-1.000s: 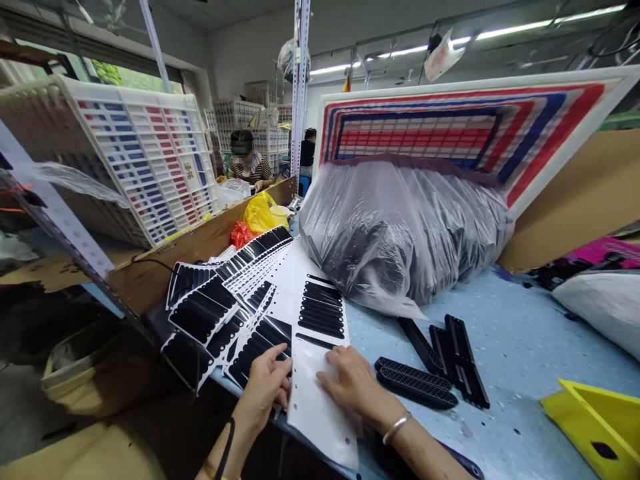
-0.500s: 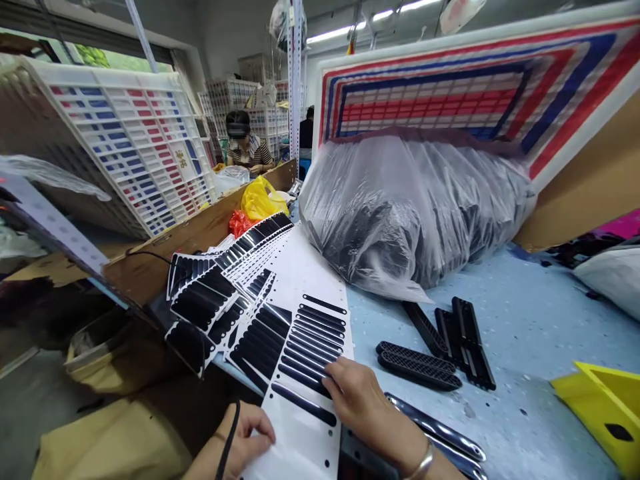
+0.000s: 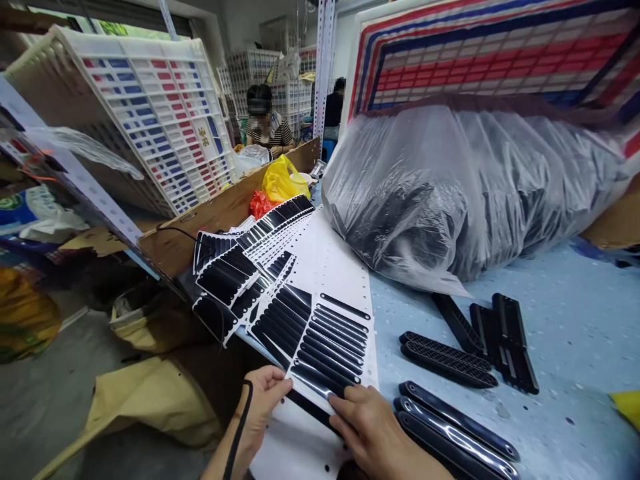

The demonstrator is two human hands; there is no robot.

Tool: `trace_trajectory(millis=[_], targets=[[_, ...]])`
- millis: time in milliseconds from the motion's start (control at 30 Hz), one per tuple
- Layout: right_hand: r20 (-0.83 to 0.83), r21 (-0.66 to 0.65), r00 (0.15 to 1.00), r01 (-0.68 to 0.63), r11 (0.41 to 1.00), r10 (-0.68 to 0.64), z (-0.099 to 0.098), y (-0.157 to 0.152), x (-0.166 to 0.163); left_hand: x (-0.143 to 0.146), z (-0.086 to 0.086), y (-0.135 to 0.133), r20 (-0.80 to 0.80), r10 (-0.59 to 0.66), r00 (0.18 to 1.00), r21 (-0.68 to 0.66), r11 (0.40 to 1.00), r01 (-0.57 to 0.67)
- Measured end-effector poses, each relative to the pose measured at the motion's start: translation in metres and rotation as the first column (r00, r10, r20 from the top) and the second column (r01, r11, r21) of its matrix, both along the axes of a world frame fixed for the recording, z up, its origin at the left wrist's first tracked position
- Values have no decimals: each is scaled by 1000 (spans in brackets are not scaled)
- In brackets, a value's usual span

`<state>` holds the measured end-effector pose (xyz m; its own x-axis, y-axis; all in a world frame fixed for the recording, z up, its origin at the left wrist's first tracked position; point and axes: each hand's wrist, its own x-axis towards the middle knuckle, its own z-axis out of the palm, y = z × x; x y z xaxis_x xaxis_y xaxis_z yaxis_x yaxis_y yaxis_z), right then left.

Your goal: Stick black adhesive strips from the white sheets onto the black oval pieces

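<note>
A white backing sheet [image 3: 306, 437] carrying a row of glossy black strip stickers [image 3: 333, 340] lies before me. My left hand [image 3: 265, 403] pinches the left end of the lowest black strip [image 3: 315, 412] between thumb and finger. Curled over that strip's right end is my right hand [image 3: 367, 427], closed; its fingertips partly hide the strip. More sheets of black strips [image 3: 285, 317] lie fanned out to the left. On the right, several long glossy black bars [image 3: 457, 427] rest on the table, with lattice-backed black bars [image 3: 447, 360] just beyond them.
A large clear plastic bag [image 3: 450, 193] of dark items sits at the back right, against a striped basket [image 3: 480, 60]. Yellow [image 3: 285, 179] and red bags stand by a wooden edge board [image 3: 200, 223]. A white crate [image 3: 165, 120] leans left. A person [image 3: 267, 123] sits beyond.
My left hand has moved up and right to the strip's end. My right hand has shifted down along the sheet. The view has swung slightly, showing more glossy bars.
</note>
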<state>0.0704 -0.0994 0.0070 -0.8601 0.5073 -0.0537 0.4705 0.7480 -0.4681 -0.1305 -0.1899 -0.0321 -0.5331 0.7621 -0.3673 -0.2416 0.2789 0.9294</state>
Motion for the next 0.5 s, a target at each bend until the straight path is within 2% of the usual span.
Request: trace_trajectory(millis=[100, 233, 367, 500], targets=[[-50, 15, 999, -21, 1000, 21, 1, -1, 7, 13, 7, -2, 219, 44, 975, -6, 999, -44], [-193, 69, 981, 7, 998, 7, -4, 0, 17, 23, 14, -1, 243, 81, 967, 8, 996, -85], [-421, 100, 902, 153, 983, -97, -8, -1, 19, 30, 29, 1, 253, -21, 967, 115, 993, -9], [-544, -52, 811, 224, 973, -216, 3, -6, 1, 39, 56, 21, 195, -151, 969, 182, 977, 115]])
